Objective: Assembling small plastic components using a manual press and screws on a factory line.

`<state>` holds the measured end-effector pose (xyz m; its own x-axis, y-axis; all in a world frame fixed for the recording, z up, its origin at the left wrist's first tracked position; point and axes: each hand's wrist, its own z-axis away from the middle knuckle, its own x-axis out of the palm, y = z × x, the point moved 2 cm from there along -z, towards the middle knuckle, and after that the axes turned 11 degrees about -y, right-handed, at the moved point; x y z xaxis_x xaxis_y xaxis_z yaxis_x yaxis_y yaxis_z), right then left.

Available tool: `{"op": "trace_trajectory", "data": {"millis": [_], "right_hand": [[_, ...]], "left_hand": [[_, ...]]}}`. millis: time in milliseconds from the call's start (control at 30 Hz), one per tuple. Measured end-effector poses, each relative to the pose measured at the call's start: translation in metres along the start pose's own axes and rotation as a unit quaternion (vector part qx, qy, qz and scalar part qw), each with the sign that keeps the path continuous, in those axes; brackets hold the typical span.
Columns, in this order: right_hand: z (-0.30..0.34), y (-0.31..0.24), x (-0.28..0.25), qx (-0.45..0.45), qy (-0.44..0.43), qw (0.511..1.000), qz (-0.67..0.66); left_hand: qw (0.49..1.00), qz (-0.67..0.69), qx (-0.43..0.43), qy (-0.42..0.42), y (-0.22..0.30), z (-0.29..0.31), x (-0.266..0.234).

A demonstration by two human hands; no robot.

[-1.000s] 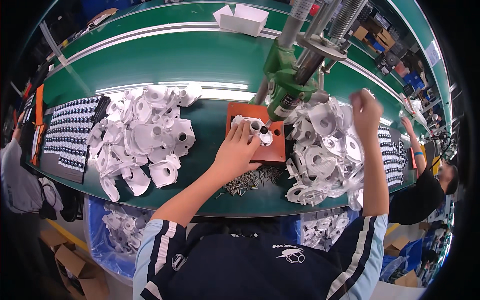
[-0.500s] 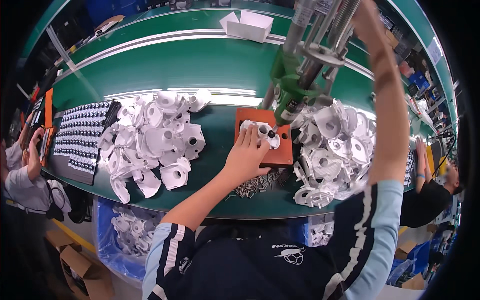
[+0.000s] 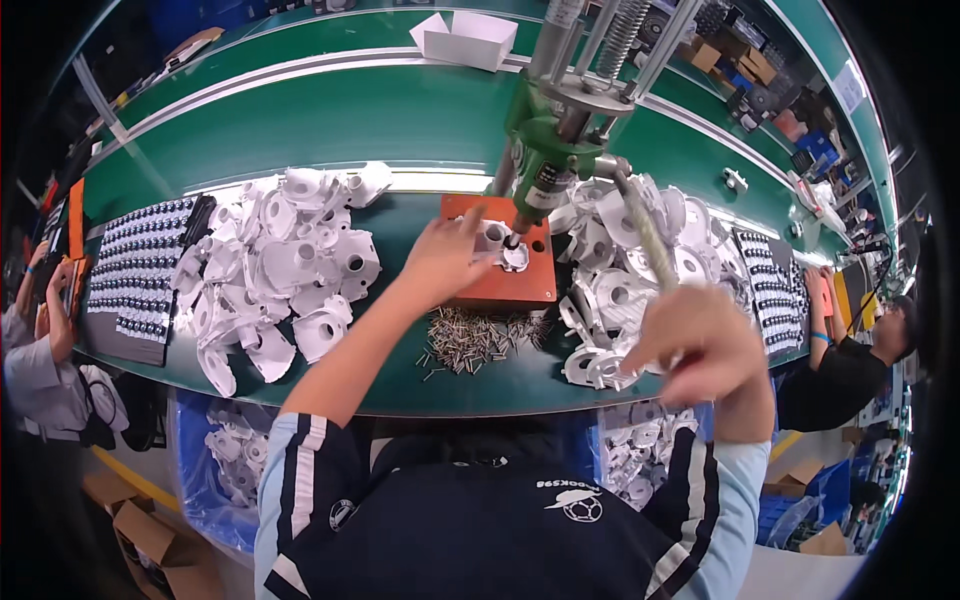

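"So, what is being held in the containers?"

"White plastic housings [image 3: 236, 462] are being held in the blue lined bin [image 3: 205, 515] below the bench's [image 3: 480, 394] left side, and more are being contained in the right-hand bin [image 3: 594, 455]. The inside of the white open box [image 3: 475, 45] at the far side is being hidden by its walls."

"And where is the piece being worked on?"

"A single white housing [image 3: 515, 260] is being supported on the orange fixture block [image 3: 525, 289], beneath the green lever press [image 3: 545, 165]. Its left side is being partly covered by the left hand [image 3: 445, 255], the thumb and forefinger being held spread."

"How is the right hand [image 3: 705, 345] being used?"

"It is being seen blurred at the lower end of the press lever [image 3: 648, 228]; its fingers are being curled, but whether the lever is being gripped cannot be told."
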<state>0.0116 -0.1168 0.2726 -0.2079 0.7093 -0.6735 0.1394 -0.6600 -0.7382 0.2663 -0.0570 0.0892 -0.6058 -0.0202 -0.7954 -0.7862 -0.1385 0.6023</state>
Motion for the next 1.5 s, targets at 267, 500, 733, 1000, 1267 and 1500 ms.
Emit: {"op": "trace_trajectory", "data": {"millis": [267,500,733,1000,1267,1500], "right_hand": [[-0.092,0.101,-0.153,0.022,0.435,0.88,-0.189],[-0.03,0.114,-0.109,0.06,0.437,0.889,-0.124],[0.03,0.105,-0.052,0.263,0.383,0.858,0.22],[0.052,0.149,-0.054,0.424,0.399,0.754,0.305],[0.083,0.14,-0.011,0.592,0.32,0.69,0.265],[0.084,0.141,-0.003,0.542,0.318,0.73,0.268]], "left_hand": [[0.98,-0.129,0.15,0.0,-0.006,-0.027,-0.014],[0.956,-0.254,0.146,-0.015,0.009,-0.031,-0.03],[0.992,-0.111,0.052,-0.009,0.0,-0.028,-0.058],[0.99,-0.021,-0.018,0.141,-0.054,-0.068,-0.084],[0.952,-0.07,-0.011,0.299,-0.106,-0.121,-0.065],[0.99,0.039,-0.076,0.112,-0.065,0.025,-0.112]]}}
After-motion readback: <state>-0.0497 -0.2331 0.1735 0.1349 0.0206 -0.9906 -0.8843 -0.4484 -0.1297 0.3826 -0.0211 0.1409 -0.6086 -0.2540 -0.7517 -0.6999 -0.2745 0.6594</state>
